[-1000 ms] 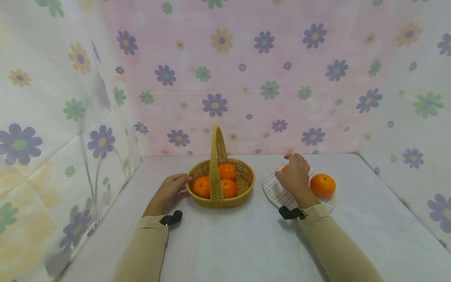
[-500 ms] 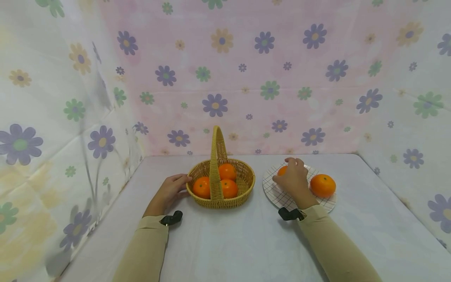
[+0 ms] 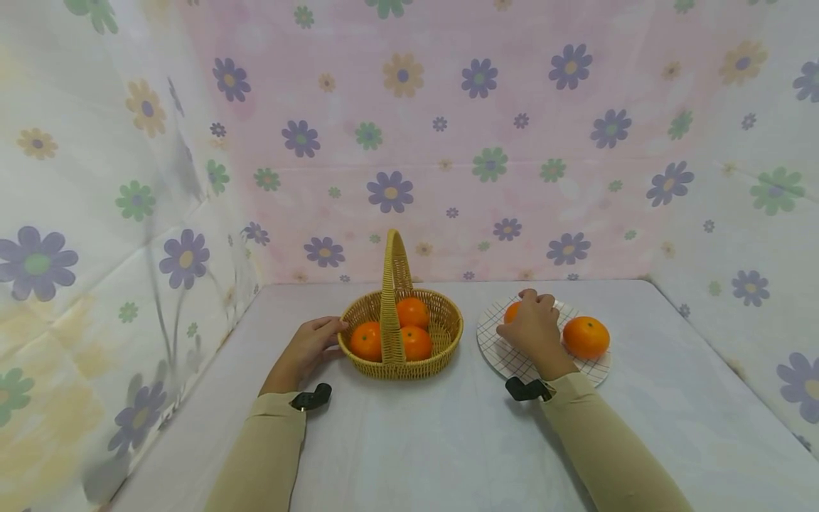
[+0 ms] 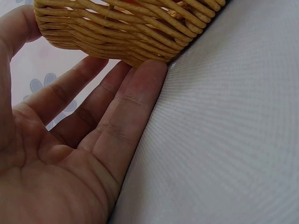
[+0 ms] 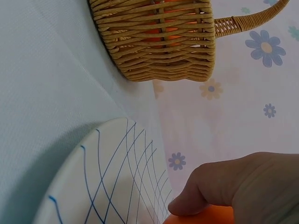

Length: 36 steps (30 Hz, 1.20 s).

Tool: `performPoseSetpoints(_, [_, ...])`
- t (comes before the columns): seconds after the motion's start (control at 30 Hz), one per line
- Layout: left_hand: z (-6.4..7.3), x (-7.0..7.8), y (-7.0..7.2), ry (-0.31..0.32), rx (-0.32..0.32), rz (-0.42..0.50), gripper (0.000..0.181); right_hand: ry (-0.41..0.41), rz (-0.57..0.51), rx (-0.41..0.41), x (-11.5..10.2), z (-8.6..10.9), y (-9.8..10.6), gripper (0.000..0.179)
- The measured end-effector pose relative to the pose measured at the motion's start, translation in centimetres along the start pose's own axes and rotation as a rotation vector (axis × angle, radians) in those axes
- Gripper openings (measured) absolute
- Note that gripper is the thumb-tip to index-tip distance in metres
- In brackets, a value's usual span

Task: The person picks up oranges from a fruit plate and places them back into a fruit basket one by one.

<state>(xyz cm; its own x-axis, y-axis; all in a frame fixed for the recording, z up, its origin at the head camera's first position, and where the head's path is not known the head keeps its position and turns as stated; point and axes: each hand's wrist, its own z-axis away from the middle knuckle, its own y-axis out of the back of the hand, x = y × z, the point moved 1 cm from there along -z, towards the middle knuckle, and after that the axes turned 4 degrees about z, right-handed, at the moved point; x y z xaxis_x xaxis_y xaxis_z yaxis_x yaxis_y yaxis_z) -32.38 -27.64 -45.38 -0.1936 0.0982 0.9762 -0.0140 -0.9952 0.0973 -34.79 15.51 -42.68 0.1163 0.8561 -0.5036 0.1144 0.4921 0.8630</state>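
Observation:
A wicker basket (image 3: pixel 435 366) with a tall arched handle holds 3 oranges, one of them the front orange (image 3: pixel 416 343). My left hand (image 3: pixel 312 348) grips the basket's left side; in the left wrist view its thumb is at the rim and its fingers (image 4: pixel 126 116) lie along the outer wall. To the right, my right hand (image 3: pixel 536 331) holds an orange (image 3: pixel 512 311) over the checked plate (image 3: pixel 495 345); most of that fruit is hidden behind the hand. The right wrist view shows the thumb on the orange (image 5: pixel 205 215). Another orange (image 3: pixel 586 337) sits on the plate's right side.
A white cloth covers the table (image 3: pixel 409 441). Flower-printed fabric (image 3: pixel 448 142) stands behind it and along both sides. The basket's handle (image 3: pixel 392 284) rises high above its rim, between the two hands.
My right hand has lowered slightly and closed its fingers and thumb around the orange at the back left of the plate. The left hand and the basket have stayed in place.

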Motion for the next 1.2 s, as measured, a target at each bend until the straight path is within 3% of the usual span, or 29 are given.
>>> performPoseSetpoints(0.33, [-0.1, -0.1, 0.1, -0.001, -0.009, -0.012, 0.054, 0.007, -0.033, 0.089, 0.0, 0.2, 0.2, 0.081])
performPoseSetpoints(0.77, [-0.2, -0.2, 0.1, -0.009, -0.007, 0.001, 0.053, 0.037, -0.107, 0.136, -0.6, 0.4, 0.6, 0.087])
performPoseSetpoints(1.2, [-0.1, -0.1, 0.1, -0.011, -0.009, 0.003, 0.053, 0.117, -0.191, 0.162, -2.3, 1.2, 1.5, 0.083])
